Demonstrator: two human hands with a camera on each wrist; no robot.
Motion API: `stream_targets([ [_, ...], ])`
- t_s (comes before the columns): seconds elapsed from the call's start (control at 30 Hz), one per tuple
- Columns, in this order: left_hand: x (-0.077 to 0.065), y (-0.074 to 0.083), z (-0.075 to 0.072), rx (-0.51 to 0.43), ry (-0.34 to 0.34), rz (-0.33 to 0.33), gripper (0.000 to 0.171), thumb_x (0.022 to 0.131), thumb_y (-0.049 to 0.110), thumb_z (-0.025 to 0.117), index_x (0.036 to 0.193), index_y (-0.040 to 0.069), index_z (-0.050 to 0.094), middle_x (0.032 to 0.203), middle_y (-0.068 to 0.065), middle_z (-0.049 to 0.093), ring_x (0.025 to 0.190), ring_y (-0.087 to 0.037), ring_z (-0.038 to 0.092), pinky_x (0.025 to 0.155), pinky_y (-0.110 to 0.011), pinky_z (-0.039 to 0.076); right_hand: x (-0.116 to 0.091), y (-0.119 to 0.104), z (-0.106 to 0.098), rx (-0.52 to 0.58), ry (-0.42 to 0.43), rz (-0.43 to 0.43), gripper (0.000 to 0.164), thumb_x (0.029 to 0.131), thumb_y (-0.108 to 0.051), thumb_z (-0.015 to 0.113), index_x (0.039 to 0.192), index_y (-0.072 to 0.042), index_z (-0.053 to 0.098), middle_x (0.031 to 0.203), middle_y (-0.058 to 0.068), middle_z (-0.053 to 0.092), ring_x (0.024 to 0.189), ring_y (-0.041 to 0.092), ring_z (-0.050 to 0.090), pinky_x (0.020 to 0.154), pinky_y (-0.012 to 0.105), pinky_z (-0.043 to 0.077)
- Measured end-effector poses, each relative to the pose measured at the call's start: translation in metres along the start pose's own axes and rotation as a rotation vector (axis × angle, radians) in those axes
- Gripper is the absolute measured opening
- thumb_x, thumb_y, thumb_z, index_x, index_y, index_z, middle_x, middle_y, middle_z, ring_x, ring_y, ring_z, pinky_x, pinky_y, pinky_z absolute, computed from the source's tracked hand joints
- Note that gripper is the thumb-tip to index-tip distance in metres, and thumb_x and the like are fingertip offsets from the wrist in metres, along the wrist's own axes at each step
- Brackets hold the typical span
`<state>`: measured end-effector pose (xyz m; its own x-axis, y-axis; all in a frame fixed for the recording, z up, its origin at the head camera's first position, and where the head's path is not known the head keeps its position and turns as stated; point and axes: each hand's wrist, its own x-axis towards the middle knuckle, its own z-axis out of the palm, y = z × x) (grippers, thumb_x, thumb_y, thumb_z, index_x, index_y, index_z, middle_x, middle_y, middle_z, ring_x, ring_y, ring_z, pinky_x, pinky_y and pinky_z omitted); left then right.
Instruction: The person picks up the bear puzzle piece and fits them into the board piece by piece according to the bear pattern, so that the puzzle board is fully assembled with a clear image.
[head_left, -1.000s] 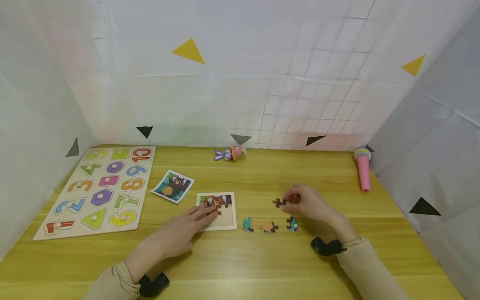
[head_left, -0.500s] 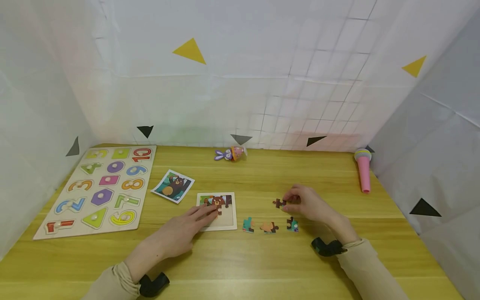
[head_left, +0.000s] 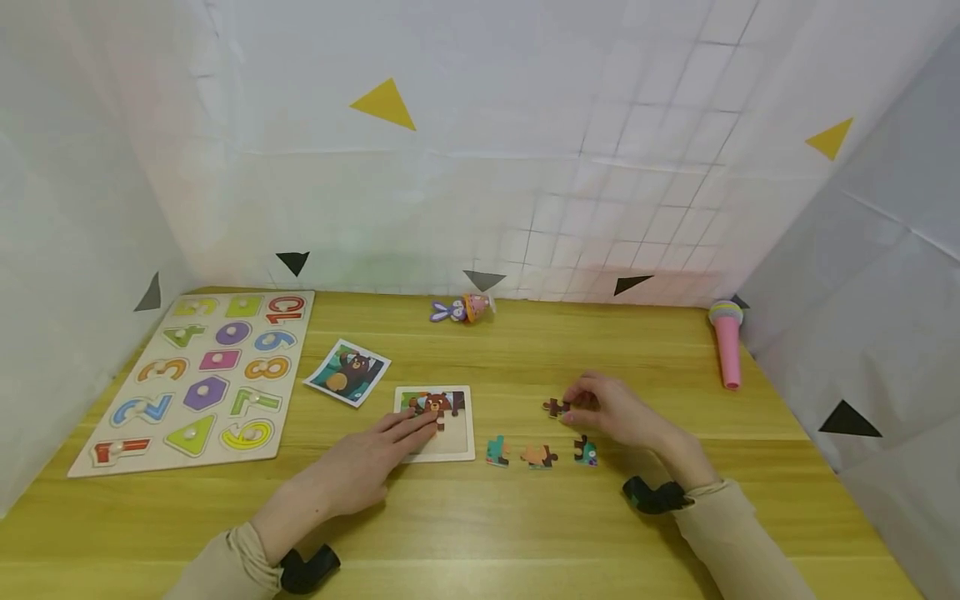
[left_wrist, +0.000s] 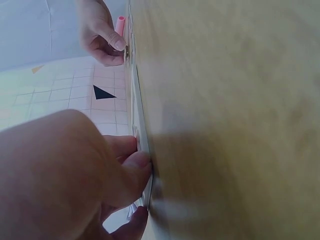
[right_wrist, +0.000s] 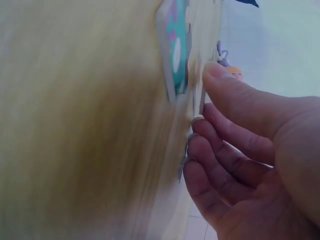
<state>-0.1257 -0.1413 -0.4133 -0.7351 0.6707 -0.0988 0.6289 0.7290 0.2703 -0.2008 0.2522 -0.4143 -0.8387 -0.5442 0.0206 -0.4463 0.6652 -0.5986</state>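
In the head view, my left hand (head_left: 367, 462) rests with extended fingers over the left part of a small puzzle tray (head_left: 463, 433). The upper tray holds joined pieces of a bear picture (head_left: 437, 402); the fingers hide some of it. In the left wrist view the fingertips (left_wrist: 137, 161) lie at the tray's edge. My right hand (head_left: 611, 408) pinches a dark brown puzzle piece (head_left: 555, 407) between thumb and index finger, close over the table. Nearer me lie a teal piece (head_left: 497, 451), an orange-brown piece (head_left: 537, 455) and a teal-and-brown piece (head_left: 586, 450).
A bear picture card (head_left: 347, 372) lies left of the tray. Farther left is a wooden number-and-shape board (head_left: 180, 379). A rabbit toy (head_left: 465, 308) lies at the back, and a pink toy microphone (head_left: 727, 346) at the right. White cloth walls (head_left: 480, 208) enclose the table.
My right hand has shifted very slightly left with the brown puzzle piece. The left hand stays on the tray. The head view has moved a little.
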Motion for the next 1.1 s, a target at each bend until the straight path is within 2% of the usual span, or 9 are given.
stream_targets([
  [0.2,0.001,0.001,0.0,-0.005,0.006,0.003,0.089,0.077,-0.01,0.064,0.157,0.013,0.034,0.165,-0.002,0.026,0.151,-0.032,0.024,0.11,-0.049,0.043,0.001,-0.01,-0.001,-0.002,0.025,-0.02,0.024,0.094,-0.021,0.071,0.11,-0.003,0.068,0.1,0.001,0.069,0.092,0.014,0.064,0.081,0.029,0.056],
  [0.37,0.001,0.003,0.002,0.034,0.036,0.032,0.087,0.077,-0.01,0.065,0.156,0.01,0.035,0.164,-0.005,0.028,0.152,-0.034,0.021,0.115,-0.048,0.037,0.009,-0.031,0.002,-0.032,0.023,-0.029,0.026,0.095,-0.021,0.07,0.115,-0.005,0.07,0.105,0.002,0.071,0.097,0.016,0.065,0.085,0.037,0.057],
  [0.5,0.001,0.004,0.003,0.051,0.05,0.034,0.085,0.078,-0.009,0.066,0.156,0.008,0.036,0.164,-0.008,0.028,0.151,-0.033,0.024,0.118,-0.048,0.033,0.018,-0.047,0.01,-0.066,0.005,-0.044,0.03,0.096,-0.024,0.068,0.12,-0.006,0.069,0.109,0.001,0.07,0.098,0.015,0.064,0.087,0.039,0.056],
  [0.77,0.001,0.005,0.002,0.028,0.033,0.024,0.085,0.078,-0.01,0.064,0.156,0.007,0.034,0.165,-0.008,0.024,0.151,-0.034,0.024,0.116,-0.047,0.036,0.038,-0.073,0.023,-0.104,-0.042,-0.151,0.029,0.098,-0.024,0.065,0.118,-0.003,0.068,0.107,0.003,0.068,0.096,0.017,0.063,0.087,0.039,0.056],
  [0.93,0.002,0.004,0.001,0.017,0.032,0.025,0.088,0.077,-0.009,0.066,0.157,0.009,0.033,0.165,-0.007,0.025,0.151,-0.032,0.024,0.115,-0.047,0.037,0.05,-0.085,0.033,-0.089,-0.07,-0.177,0.028,0.099,-0.024,0.064,0.118,-0.004,0.066,0.11,0.005,0.065,0.102,0.022,0.063,0.091,0.042,0.055],
  [1.1,0.002,0.004,0.001,0.013,0.022,0.023,0.088,0.077,-0.009,0.066,0.157,0.009,0.033,0.165,-0.006,0.025,0.152,-0.031,0.023,0.115,-0.047,0.038,0.059,-0.092,0.043,-0.092,-0.071,-0.204,0.026,0.098,-0.023,0.065,0.116,-0.004,0.066,0.11,0.005,0.063,0.103,0.023,0.062,0.091,0.038,0.054],
])
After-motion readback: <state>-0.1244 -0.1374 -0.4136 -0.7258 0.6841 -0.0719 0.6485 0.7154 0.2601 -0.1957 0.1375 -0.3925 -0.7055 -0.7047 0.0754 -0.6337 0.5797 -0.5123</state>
